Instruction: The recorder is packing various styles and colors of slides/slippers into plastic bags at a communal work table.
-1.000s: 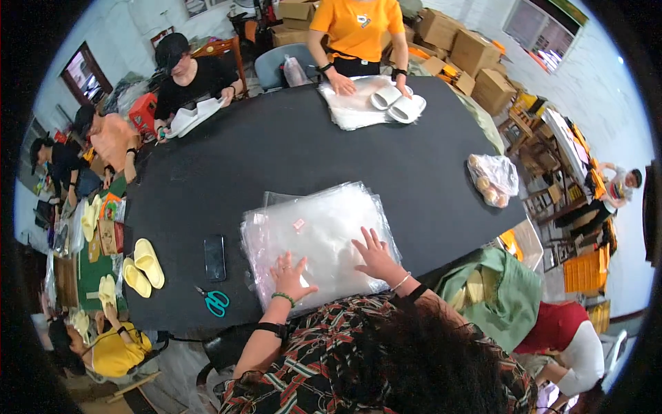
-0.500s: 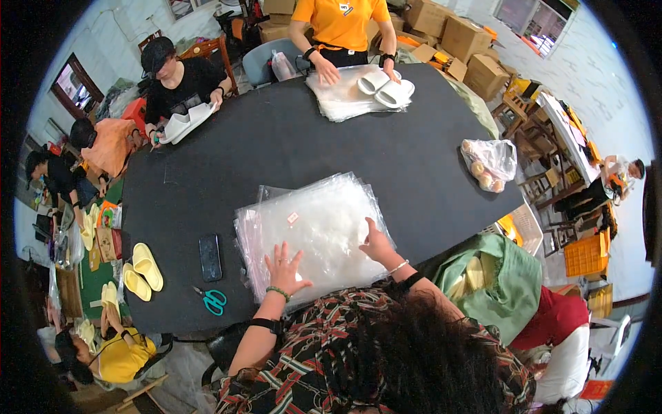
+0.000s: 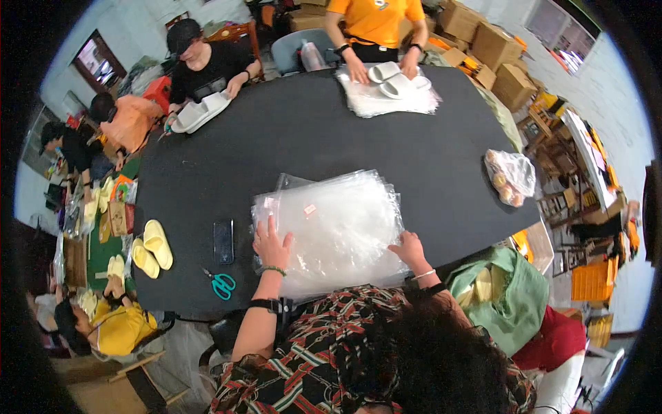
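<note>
A thick stack of clear plastic bags (image 3: 338,234) lies on the dark table in front of me, with a small label on its top sheet. My left hand (image 3: 272,245) rests at the stack's left edge, fingers stretched out and apart. At the right edge sits my right hand (image 3: 412,252), its thumb reaching over the bags and its other fingers loosely bent. Neither hand lifts anything. Left of the stack lie a dark phone (image 3: 223,241) and teal-handled scissors (image 3: 223,285).
Yellow slippers (image 3: 157,245) lie at the table's left edge; a bag of round items (image 3: 510,178) is at the right. Opposite, a person in orange handles white slippers (image 3: 396,85) on another bag stack. A person in black holds a white slipper (image 3: 201,112). Green cloth (image 3: 514,290) hangs by my right.
My left hand has moved to the stack's left edge, and my right hand has gone from above the bags to their right edge. The whole view has shifted slightly.
</note>
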Tool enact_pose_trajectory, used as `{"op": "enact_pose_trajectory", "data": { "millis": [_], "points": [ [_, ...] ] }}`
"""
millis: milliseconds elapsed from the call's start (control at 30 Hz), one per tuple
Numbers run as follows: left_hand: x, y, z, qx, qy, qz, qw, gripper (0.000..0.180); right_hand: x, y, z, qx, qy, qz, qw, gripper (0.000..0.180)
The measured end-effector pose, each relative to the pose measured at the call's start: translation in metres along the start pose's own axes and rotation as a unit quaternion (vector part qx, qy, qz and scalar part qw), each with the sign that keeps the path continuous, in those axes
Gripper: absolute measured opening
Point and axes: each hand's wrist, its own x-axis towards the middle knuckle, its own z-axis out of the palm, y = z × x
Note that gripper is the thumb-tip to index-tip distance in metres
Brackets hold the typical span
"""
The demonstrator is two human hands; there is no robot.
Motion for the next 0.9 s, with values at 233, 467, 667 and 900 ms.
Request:
{"op": "enact_pose_trajectory", "data": {
  "millis": [233, 467, 667, 900],
  "points": [
    [0.009, -0.033, 0.004, -0.095, -0.093, -0.144, 0.981, 0.071, 0.014, -0.012, 0.001, 0.06, 0.068, -0.103, 0.991, 0.034],
    [-0.005, -0.033, -0.004, -0.099, 0.007, -0.107, 0.989, 0.073, 0.026, -0.023, -0.002, 0.056, 0.086, -0.112, 0.988, 0.025],
    [-0.012, -0.033, -0.015, -0.231, -0.026, -0.196, 0.953, 0.062, 0.02, -0.032, -0.01, 0.035, 0.059, -0.068, 0.995, 0.031],
    [-0.04, -0.033, -0.018, -0.301, -0.039, -0.278, 0.911, 0.048, 0.007, -0.041, -0.006, -0.012, 0.1, -0.119, 0.988, 0.063]
  ]
}}
